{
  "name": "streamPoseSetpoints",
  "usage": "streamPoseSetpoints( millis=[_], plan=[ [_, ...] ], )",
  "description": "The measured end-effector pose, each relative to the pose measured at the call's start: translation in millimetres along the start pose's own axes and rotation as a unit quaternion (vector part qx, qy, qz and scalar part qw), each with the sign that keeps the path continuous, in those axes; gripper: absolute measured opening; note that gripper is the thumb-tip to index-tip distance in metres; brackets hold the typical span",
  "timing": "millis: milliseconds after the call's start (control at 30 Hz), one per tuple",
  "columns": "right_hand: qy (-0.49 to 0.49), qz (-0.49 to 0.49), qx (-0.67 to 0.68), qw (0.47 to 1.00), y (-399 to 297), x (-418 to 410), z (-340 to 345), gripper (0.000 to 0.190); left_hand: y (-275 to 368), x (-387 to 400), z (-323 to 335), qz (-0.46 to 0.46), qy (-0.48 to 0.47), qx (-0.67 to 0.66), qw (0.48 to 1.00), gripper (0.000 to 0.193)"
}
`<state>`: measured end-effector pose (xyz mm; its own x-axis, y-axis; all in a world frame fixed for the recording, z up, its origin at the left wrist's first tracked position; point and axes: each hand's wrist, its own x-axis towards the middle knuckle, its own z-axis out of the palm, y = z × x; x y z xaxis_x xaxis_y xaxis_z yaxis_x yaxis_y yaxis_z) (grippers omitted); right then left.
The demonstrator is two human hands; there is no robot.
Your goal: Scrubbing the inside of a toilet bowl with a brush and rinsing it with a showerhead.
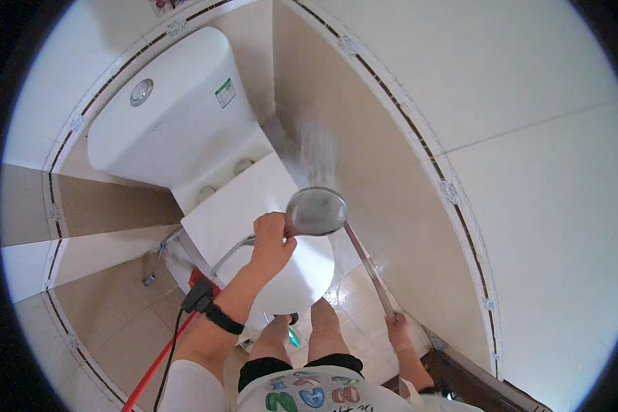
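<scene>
My left hand [272, 242] is closed around the handle of a round shower head [316, 211], held above the white toilet lid [298, 278]. Water sprays from it towards the gap between the toilet and the beige wall. A metal shower hose [229, 257] curves down from the hand. Low at the right, near the wall's foot, my right hand [399, 329] grips a long pole [368, 265]. The pole slants up and passes behind the shower head, so its far end is hidden.
The toilet cistern [170, 108] stands against the back corner. A tiled wall [407, 206] rises close on the right. At the lower left a red pole [159, 363] leans beside the toilet. The tiled floor [358, 293] looks wet. A dark brown sill [458, 378] lies at the lower right.
</scene>
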<state>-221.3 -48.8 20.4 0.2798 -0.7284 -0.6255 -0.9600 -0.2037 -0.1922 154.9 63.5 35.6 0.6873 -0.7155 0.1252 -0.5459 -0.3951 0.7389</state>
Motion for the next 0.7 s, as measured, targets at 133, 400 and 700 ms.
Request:
streamPoseSetpoints(
  millis=[133,400,700],
  plan=[
    [0.056,-0.064,0.081,0.993,-90,62,-12,0.029,2,-3,-5,-0.072,0.008,-0.045,0.996,0.024],
    [0.115,-0.038,-0.059,0.991,52,-88,-55,0.033,15,-11,-22,-0.118,0.036,-0.088,0.988,0.024],
    [0.160,-0.072,0.027,0.984,-16,-97,-67,0.029,46,-10,-37,-0.079,0.008,-0.087,0.993,0.026]
  ],
)
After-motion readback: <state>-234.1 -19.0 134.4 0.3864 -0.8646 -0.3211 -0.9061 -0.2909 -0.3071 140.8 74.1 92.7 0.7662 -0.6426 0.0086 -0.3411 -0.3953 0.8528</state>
